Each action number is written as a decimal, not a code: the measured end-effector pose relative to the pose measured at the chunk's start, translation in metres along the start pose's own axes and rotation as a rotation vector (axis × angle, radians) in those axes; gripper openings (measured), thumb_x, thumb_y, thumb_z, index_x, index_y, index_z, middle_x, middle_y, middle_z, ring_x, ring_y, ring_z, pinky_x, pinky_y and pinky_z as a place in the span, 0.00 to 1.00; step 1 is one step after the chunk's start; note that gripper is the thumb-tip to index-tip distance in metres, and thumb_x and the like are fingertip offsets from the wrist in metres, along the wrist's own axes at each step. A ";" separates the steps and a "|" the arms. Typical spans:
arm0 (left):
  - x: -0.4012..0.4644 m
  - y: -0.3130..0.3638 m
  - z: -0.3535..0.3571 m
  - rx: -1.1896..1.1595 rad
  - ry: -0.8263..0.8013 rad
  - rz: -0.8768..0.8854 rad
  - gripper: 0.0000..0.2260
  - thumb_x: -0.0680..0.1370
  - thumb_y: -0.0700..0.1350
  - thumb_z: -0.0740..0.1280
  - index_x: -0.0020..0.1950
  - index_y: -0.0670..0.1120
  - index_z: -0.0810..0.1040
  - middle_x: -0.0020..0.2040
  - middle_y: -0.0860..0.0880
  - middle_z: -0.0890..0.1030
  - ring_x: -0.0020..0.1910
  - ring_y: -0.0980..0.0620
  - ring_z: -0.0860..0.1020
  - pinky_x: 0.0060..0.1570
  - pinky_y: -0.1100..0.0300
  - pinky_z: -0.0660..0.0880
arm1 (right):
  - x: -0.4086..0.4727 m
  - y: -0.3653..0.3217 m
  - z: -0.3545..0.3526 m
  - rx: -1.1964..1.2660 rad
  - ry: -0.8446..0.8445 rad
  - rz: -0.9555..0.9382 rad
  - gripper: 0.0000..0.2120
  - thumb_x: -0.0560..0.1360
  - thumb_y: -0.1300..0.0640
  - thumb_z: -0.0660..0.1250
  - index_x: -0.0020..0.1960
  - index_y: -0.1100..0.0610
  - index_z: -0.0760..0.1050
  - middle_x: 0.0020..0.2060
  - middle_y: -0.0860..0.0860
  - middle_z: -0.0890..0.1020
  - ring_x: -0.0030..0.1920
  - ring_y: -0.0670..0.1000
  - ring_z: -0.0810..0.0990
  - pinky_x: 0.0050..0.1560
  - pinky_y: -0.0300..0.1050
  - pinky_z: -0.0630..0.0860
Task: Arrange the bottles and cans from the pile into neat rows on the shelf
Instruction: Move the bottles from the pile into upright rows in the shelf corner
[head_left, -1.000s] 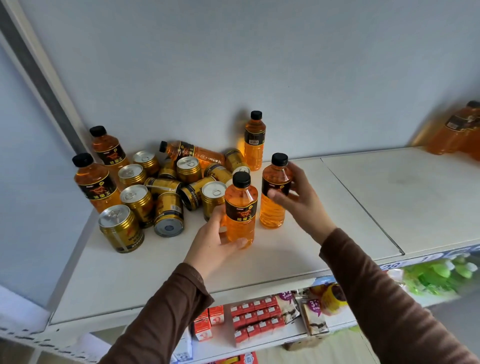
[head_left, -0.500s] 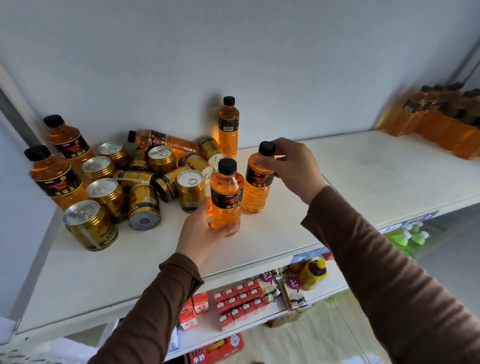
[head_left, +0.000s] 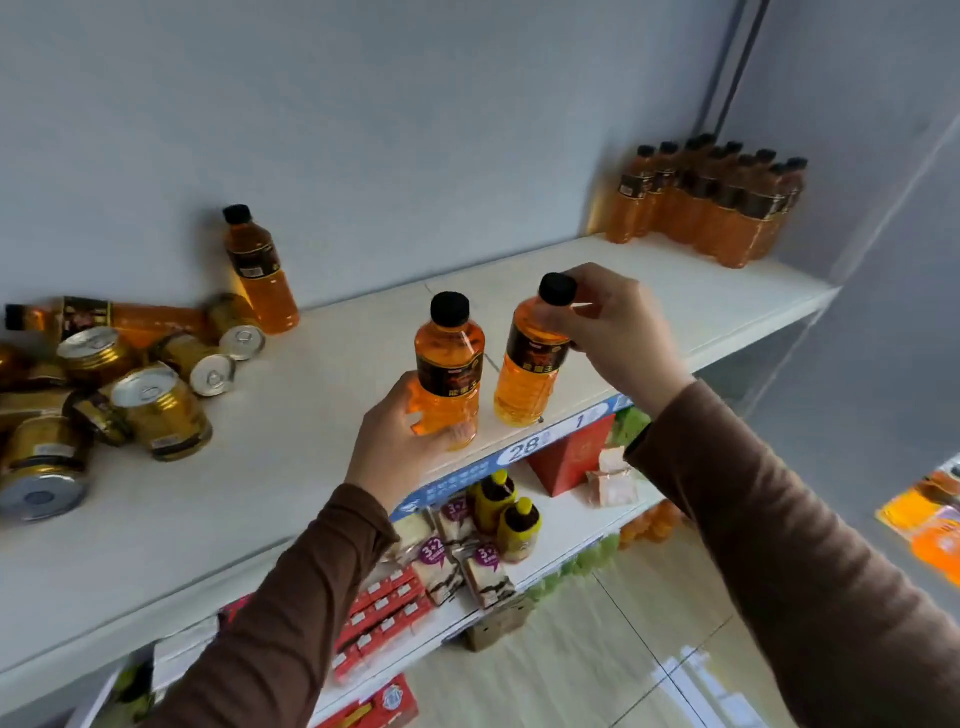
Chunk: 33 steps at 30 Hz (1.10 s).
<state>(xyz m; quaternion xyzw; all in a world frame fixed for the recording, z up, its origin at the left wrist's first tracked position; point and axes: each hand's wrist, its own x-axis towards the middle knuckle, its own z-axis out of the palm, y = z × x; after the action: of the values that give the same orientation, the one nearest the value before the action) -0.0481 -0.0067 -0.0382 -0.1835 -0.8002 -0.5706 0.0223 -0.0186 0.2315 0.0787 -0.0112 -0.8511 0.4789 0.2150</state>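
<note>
My left hand (head_left: 397, 441) grips the lower body of an orange bottle with a black cap (head_left: 450, 364). My right hand (head_left: 610, 325) holds a second orange bottle (head_left: 530, 374) by its neck, just right of the first. Both bottles are upright over the front part of the white shelf (head_left: 311, 415). A pile of gold cans (head_left: 156, 410) and a lying bottle (head_left: 104, 319) sits at the left. One bottle (head_left: 258, 270) stands by the back wall. Several bottles stand in neat rows (head_left: 711, 202) at the far right end.
The shelf's front edge carries a blue price strip (head_left: 524, 447). A lower shelf (head_left: 556, 540) holds small red cartons, snack packs and yellow-capped bottles. A grey back wall (head_left: 415, 130) closes the shelf behind, and an upright post (head_left: 727, 67) rises at the right.
Both hands have carried their bottles to the right, away from the can pile, towards the shelf's front edge. The view has swung right, bringing the rows of bottles fully into sight.
</note>
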 end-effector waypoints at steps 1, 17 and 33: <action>0.004 0.009 0.021 -0.008 -0.009 0.009 0.24 0.64 0.62 0.77 0.58 0.68 0.74 0.54 0.69 0.80 0.56 0.69 0.76 0.49 0.75 0.71 | 0.000 0.011 -0.020 -0.002 0.008 0.004 0.16 0.68 0.43 0.74 0.52 0.50 0.79 0.46 0.46 0.84 0.47 0.49 0.83 0.45 0.53 0.81; 0.094 0.096 0.273 -0.050 -0.046 0.021 0.28 0.64 0.60 0.79 0.62 0.60 0.76 0.56 0.61 0.83 0.55 0.62 0.80 0.55 0.57 0.73 | 0.051 0.154 -0.246 -0.057 0.063 0.002 0.11 0.72 0.46 0.74 0.51 0.47 0.78 0.46 0.42 0.82 0.46 0.44 0.80 0.48 0.53 0.81; 0.260 0.092 0.362 -0.048 -0.034 0.010 0.22 0.67 0.54 0.79 0.56 0.65 0.75 0.54 0.65 0.81 0.55 0.66 0.77 0.51 0.67 0.70 | 0.222 0.225 -0.297 -0.266 -0.003 -0.041 0.12 0.74 0.45 0.71 0.54 0.50 0.76 0.47 0.46 0.81 0.50 0.48 0.79 0.47 0.46 0.80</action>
<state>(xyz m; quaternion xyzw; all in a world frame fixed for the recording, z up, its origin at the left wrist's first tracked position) -0.1977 0.4226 -0.0178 -0.1976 -0.7857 -0.5862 0.0073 -0.1503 0.6440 0.1063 -0.0214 -0.9074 0.3573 0.2203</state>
